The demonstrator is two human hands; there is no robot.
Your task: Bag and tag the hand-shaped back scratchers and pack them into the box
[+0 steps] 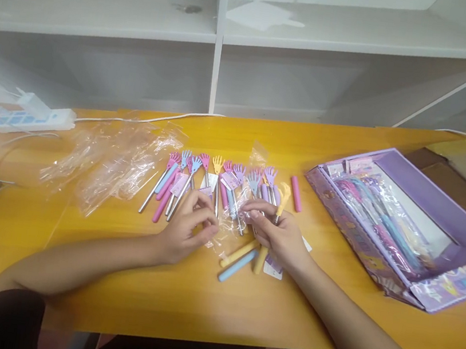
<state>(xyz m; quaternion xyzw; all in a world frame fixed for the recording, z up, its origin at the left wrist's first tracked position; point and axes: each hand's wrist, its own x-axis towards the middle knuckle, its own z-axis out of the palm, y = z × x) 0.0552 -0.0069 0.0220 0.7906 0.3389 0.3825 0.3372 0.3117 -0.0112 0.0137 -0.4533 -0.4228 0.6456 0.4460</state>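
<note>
A yellow back scratcher (284, 196) with a hand-shaped head stands up out of my right hand (278, 236), its yellow handle showing below the palm. The right thumb and index finger also pinch a clear plastic bag (229, 229). My left hand (190, 229) is closed, thumb and fingertips together at the bag's left side; exactly how they grip it is blurred. Behind both hands lies a row of back scratchers (195, 164) in pink, blue, purple and yellow, some with card tags. Loose yellow (239, 254) and blue (237, 266) handles lie between my hands, nearer me.
Crumpled clear bags (117, 164) lie at left, near a white power strip (35, 119) with cables. A purple display box (408, 164) with bagged back scratchers stands at right. One pink handle (295, 194) lies beside it. White shelving (218, 51) rises behind.
</note>
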